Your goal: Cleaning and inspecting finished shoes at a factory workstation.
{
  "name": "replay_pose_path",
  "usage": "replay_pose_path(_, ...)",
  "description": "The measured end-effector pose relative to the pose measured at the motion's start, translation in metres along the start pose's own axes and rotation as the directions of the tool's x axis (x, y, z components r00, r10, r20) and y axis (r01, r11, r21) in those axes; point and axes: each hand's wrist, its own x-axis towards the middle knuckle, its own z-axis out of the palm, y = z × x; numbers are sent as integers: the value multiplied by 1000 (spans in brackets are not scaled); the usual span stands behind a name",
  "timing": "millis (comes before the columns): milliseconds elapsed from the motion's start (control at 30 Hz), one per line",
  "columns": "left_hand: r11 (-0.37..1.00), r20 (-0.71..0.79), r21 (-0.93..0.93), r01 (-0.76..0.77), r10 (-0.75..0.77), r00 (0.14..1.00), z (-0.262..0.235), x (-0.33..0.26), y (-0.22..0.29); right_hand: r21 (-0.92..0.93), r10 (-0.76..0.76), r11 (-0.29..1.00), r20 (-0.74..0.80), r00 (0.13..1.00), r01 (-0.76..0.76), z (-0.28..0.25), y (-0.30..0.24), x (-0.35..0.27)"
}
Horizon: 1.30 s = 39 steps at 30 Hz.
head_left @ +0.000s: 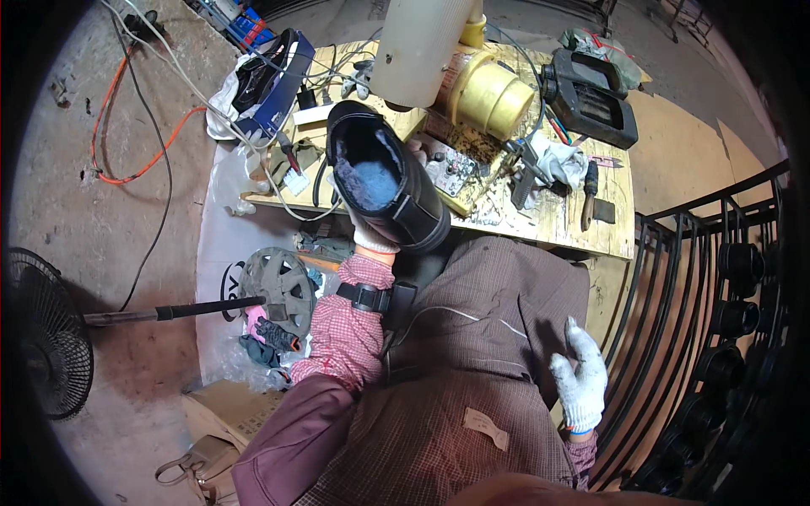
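Head view, looking down on a seated person at a cluttered wooden worktop (591, 223). The left hand (371, 228), in a white work glove, holds up a black shoe (396, 181) at about 11 o'clock from the picture's centre, over the near edge of the worktop. The shoe is tilted so that its opening faces the camera, showing a blue lining inside. The glove grips the shoe from below and behind; its fingers are mostly hidden by the shoe, so their exact placement cannot be told, but they are closed on it. A black strap (364, 297) circles the left wrist over a red checked sleeve.

The right hand (580, 379), also in a white glove, lies at about 4 o'clock, against the brown checked cloth (481, 337) over the person's lap. Its fingers are spread and hold nothing.

On the worktop, at 12 o'clock, stand a pale cylinder (418, 46) and a yellow cylindrical part (489, 97); at 1 o'clock lies a black boxy tool (591, 97). A white rag (561, 164) and small hand tools lie beside them. At 9 o'clock a black fan (46, 346) stands on the concrete floor, with an orange cable (139, 173) at 10 o'clock. Black metal railing (700, 278) curves along 3 o'clock.
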Motion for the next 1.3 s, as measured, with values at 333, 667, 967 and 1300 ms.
replay_pose_path(333, -147, 25, 989, 28, 343, 939, -38, -98, -99, 31, -638, 743, 337, 692, 669, -11, -112, 49)
replay_pose_path(667, -583, -503, 782, 222, -379, 777, -81, -75, -174, -474, -415, 865, -489, 767, 165, -151, -158, -144)
replay_pose_path(967, -534, -563, 773, 341, -332, 757, -92, -71, -171, -512, -215, 170, -853, 475, -842, -305, -72, -275)
replay_pose_path(1300, -539, -504, 781, 316, -245, 828, -81, -80, -173, -5, 81, -160, -997, -8, -987, -339, -19, -345)
